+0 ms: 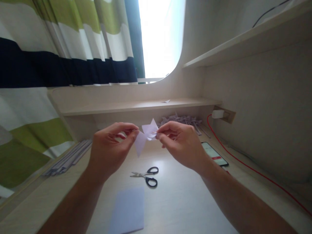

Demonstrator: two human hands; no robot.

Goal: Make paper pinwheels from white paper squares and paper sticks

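Note:
A pale lilac paper pinwheel [149, 130], with pointed flaps, is held up above the desk between both hands. On its left side my left hand [113, 146] pinches a flap between thumb and forefinger. My right hand [181, 143] grips the opposite side near the curled middle; the fingertips hide part of the paper. Below them, open scissors [146, 177] with black handles lie on the desk. Nearer to me is a stack of pale lilac paper sheets [129, 208].
A heap of folded lilac paper pieces [182, 120] sits under the low shelf [136, 105]. Long paper strips [68, 157] lie at left. A phone [215, 154] rests at right, near a red cable [241, 162] running from a charger [217, 113].

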